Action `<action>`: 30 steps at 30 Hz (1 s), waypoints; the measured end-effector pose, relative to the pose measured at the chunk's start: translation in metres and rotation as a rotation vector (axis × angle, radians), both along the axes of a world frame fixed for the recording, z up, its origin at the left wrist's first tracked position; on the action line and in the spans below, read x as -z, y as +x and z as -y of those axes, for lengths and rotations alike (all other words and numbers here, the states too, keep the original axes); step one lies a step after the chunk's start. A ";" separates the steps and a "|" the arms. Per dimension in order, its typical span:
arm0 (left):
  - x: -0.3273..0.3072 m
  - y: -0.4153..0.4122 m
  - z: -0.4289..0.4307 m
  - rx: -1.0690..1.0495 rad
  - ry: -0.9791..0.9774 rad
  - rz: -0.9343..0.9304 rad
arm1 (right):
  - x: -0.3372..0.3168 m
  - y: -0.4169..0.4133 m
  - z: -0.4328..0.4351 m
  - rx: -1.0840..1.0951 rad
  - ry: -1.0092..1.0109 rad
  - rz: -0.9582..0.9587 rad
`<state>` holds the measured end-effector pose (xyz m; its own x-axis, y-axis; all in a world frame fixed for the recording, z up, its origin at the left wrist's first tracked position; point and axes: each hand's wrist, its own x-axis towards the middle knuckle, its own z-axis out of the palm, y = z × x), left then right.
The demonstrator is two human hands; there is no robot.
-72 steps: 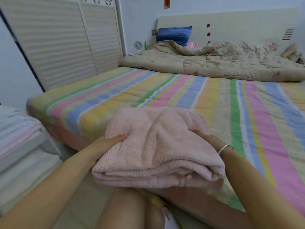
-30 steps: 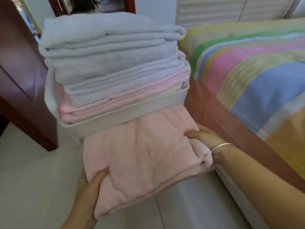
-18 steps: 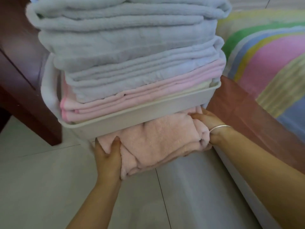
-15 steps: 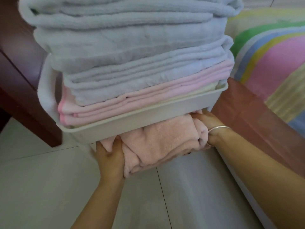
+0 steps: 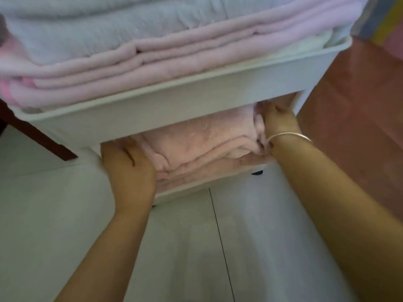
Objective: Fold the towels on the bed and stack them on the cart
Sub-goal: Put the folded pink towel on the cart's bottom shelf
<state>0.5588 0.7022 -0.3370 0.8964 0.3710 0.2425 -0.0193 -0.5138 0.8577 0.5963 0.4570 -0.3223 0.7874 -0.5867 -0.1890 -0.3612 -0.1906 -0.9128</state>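
pushed further in than half a second ago: folded peach-pink fleece towel (image 5: 196, 144) now sits mostly under the upper tray, on the lower shelf of the white plastic cart (image 5: 174, 110), its layered near edge just behind the shelf's front rim. left hand (image 5: 128, 168) clasps the towel's near left corner, thumb over the top, other fingers hidden beneath. right hand (image 5: 277, 120) reaches deeper along the right side, fingers curled into the folded edge, gripping it; thin silver bangle (image 5: 290, 136) on that wrist. both hands closed on the same towel, neither released. upper tray carries a tall stack of folded pale lilac and pink towels (image 5: 130, 51), overhanging the tray's left end. reddish-brown wooden bed frame (image 5: 359, 105) just right of the cart, a corner of striped sheet (image 5: 383, 18) above it. dark wooden furniture leg (image 5: 37, 136) at left behind the cart. pale tiled floor (image 5: 65, 214) below, one dark grout line running between the forearms.
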 end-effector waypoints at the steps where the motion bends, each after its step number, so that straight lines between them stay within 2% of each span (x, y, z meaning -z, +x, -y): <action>1: -0.004 -0.011 0.002 0.068 0.183 0.055 | -0.007 -0.012 -0.004 -0.003 0.024 0.055; 3: -0.004 -0.032 0.009 0.198 0.624 0.098 | 0.000 -0.040 -0.011 -0.051 -0.263 0.114; 4: -0.002 -0.033 0.012 0.260 0.768 0.115 | 0.001 -0.049 -0.018 -0.107 -0.505 0.196; 6: -0.009 -0.022 0.021 0.315 0.853 0.105 | -0.001 -0.058 -0.032 -0.249 -0.899 0.315; 7: -0.009 -0.012 0.022 0.313 0.868 0.089 | -0.001 -0.054 -0.038 -0.354 -1.016 0.322; 10: 0.007 0.010 0.018 0.295 1.002 -0.039 | 0.015 -0.040 -0.048 -0.653 -1.065 0.225; 13: 0.035 0.011 0.010 0.356 1.139 -0.215 | 0.052 -0.029 -0.043 -0.753 -1.067 0.074; 16: 0.040 0.017 0.017 0.368 1.146 -0.318 | 0.062 -0.019 -0.041 -0.784 -1.036 -0.014; 19: 0.024 0.020 0.017 0.448 0.993 -0.342 | 0.053 -0.014 -0.043 -0.804 -1.001 -0.070; 21: 0.008 0.004 0.005 0.540 0.658 -0.217 | 0.041 -0.020 -0.044 -0.785 -0.950 -0.084; 23: -0.009 -0.025 -0.011 0.474 0.194 -0.166 | 0.030 -0.036 -0.050 -0.662 -0.832 0.007; 25: -0.024 -0.049 -0.030 0.269 -0.094 -0.199 | 0.021 -0.056 -0.066 -0.492 -0.610 0.133; 28: -0.045 -0.066 -0.053 -0.034 -0.266 -0.103 | -0.001 -0.089 -0.096 -0.376 -0.151 0.216; 30: -0.068 -0.067 -0.065 -0.161 -0.334 0.005 | -0.028 -0.100 -0.116 -0.328 0.162 0.211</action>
<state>0.4917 0.7675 -0.2693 0.8193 0.5664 0.0885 0.0342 -0.2023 0.9787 0.4959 0.5734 -0.2943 0.9588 -0.2745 -0.0725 -0.1069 -0.1124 -0.9879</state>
